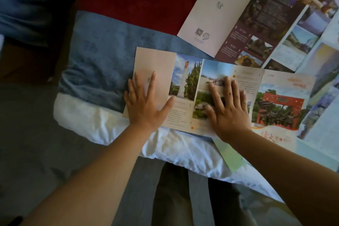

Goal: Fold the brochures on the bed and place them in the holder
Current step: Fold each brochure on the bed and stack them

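While the brochure (185, 79) lies lengthwise along the near edge of the bed (102, 46), I'd fold from my left grip (145, 102), open flat on its end panel, toward my right grip (229, 108), equally flat

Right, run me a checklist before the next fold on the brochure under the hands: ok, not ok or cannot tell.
1. Left hand flat on the brochure's pink end panel: ok.
2. Right hand flat on its middle panel: ok.
3. Brochure fully folded: not ok, the red-gate panel lies open.
4. Nothing under it: not ok, a green sheet pokes out beneath the near edge.
5. Holder ready: cannot tell, not in view.
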Motion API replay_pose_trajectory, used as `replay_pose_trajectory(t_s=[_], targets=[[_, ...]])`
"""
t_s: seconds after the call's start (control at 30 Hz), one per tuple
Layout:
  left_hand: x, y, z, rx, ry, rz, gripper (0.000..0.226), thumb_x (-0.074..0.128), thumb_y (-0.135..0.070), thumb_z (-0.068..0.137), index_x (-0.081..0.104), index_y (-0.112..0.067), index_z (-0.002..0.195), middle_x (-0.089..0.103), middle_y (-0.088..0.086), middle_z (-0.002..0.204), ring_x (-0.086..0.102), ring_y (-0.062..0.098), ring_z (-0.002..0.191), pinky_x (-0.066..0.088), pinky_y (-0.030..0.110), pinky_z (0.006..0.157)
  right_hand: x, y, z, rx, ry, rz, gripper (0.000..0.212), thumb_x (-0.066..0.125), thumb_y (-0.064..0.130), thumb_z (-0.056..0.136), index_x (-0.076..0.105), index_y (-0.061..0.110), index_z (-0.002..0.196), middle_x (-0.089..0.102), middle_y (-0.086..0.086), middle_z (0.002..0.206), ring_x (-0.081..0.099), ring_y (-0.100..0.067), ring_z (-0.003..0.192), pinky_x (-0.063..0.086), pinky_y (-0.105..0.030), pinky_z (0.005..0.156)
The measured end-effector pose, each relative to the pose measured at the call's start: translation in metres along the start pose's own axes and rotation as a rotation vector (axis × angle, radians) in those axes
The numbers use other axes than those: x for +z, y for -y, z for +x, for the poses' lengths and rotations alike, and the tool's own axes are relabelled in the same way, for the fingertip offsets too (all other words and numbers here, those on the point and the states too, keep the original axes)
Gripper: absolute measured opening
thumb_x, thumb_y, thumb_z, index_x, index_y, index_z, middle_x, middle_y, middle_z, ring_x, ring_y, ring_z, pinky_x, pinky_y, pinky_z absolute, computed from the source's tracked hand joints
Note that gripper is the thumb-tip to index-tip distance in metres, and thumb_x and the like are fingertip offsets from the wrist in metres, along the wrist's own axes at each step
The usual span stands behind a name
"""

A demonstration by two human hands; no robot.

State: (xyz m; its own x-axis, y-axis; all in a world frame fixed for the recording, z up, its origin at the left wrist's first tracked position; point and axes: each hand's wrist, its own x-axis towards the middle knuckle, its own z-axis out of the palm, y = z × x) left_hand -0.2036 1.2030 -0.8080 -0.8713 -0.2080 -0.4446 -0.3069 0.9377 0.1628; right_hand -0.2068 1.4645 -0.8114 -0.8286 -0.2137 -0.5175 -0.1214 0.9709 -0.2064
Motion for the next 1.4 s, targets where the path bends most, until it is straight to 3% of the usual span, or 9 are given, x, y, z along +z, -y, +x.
replay_pose_trajectory(t_s=[0.3,0.57,0.67,0.77,0.9,1.07,1.23,1.33,1.4], targets=[[0.011,-0.029,-0.020,0.131,-0.025,-0.231,0.100,0.023,-0.092,0.079,-0.004,-0.040,0.161,-0.007,0.006,0.171,-0.003,0.031,0.158,0.007,0.055,0.126,0.004,0.004,-0.004,0.012,-0.029,-0.065,0.076,0.004,0.073,0.098,-0.022,0.037,0.159,-0.032,-0.010,0.166,-0.026,-0.029,0.154,-0.005,-0.053,0.127],[0.019,-0.069,-0.036,0.155,0.031,-0.174,0.088,0.019,-0.080,0.088,-0.011,-0.040,0.160,-0.014,0.007,0.170,-0.010,0.033,0.157,-0.004,0.053,0.124,0.001,-0.021,-0.016,-0.084,-0.059,-0.020,0.067,0.019,0.049,0.107,-0.003,0.024,0.165,-0.017,-0.006,0.171,-0.015,-0.024,0.157,0.004,-0.048,0.129],[0.025,-0.082,-0.042,0.152,0.060,-0.165,0.086,0.019,-0.076,0.088,-0.014,-0.040,0.159,-0.017,0.006,0.170,-0.012,0.034,0.156,-0.007,0.055,0.124,-0.009,-0.044,-0.030,0.137,-0.066,-0.109,0.079,0.014,0.065,0.103,-0.012,0.022,0.163,-0.024,-0.013,0.168,-0.020,-0.030,0.156,-0.006,-0.049,0.128],[0.030,-0.094,-0.047,0.140,0.069,-0.161,0.087,0.020,-0.074,0.087,-0.015,-0.040,0.158,-0.017,0.006,0.170,-0.012,0.035,0.156,-0.008,0.056,0.124,-0.016,-0.065,-0.047,0.287,-0.034,-0.055,0.076,0.008,0.065,0.102,-0.015,0.025,0.162,-0.028,-0.014,0.166,-0.024,-0.032,0.155,-0.010,-0.050,0.127],[0.036,-0.107,-0.049,0.135,0.063,-0.149,0.088,0.022,-0.071,0.085,-0.015,-0.040,0.159,-0.016,0.007,0.170,-0.011,0.035,0.156,-0.008,0.056,0.124,-0.012,-0.092,-0.065,0.253,-0.046,-0.052,0.073,0.001,0.065,0.102,-0.023,0.027,0.160,-0.032,-0.008,0.165,-0.029,-0.028,0.153,-0.016,-0.046,0.125],[0.037,-0.125,-0.055,0.164,0.077,-0.136,0.089,0.026,-0.069,0.085,-0.011,-0.037,0.160,-0.014,0.008,0.170,-0.011,0.035,0.156,-0.010,0.054,0.124,0.001,-0.117,-0.079,0.158,-0.079,0.047,0.070,0.007,0.060,0.105,-0.018,0.028,0.161,-0.024,0.000,0.169,-0.019,-0.020,0.156,-0.007,-0.042,0.128],[0.039,-0.144,-0.065,0.198,0.113,-0.116,0.089,0.026,-0.068,0.085,-0.014,-0.039,0.159,-0.017,0.007,0.170,-0.013,0.032,0.156,-0.008,0.054,0.125,-0.001,-0.132,-0.083,0.103,-0.023,0.204,0.068,0.024,0.042,0.110,-0.013,0.021,0.162,-0.023,0.004,0.167,-0.024,-0.014,0.153,-0.010,-0.035,0.126],[0.042,-0.158,-0.071,0.242,0.128,-0.085,0.090,0.027,-0.068,0.085,-0.014,-0.038,0.160,-0.018,0.009,0.169,-0.013,0.034,0.156,-0.007,0.054,0.125,-0.006,-0.144,-0.087,0.073,0.007,0.131,0.074,0.036,0.027,0.109,-0.017,0.020,0.160,-0.028,0.003,0.167,-0.030,-0.014,0.150,-0.007,-0.037,0.125],[0.046,-0.168,-0.076,0.278,0.127,-0.090,0.092,0.028,-0.069,0.084,-0.012,-0.037,0.161,-0.019,0.010,0.169,-0.014,0.035,0.155,-0.007,0.054,0.124,-0.005,-0.150,-0.090,0.120,-0.010,0.068,0.075,0.034,0.037,0.109,-0.018,0.019,0.161,-0.033,-0.001,0.164,-0.030,-0.019,0.151,-0.010,-0.037,0.122]])
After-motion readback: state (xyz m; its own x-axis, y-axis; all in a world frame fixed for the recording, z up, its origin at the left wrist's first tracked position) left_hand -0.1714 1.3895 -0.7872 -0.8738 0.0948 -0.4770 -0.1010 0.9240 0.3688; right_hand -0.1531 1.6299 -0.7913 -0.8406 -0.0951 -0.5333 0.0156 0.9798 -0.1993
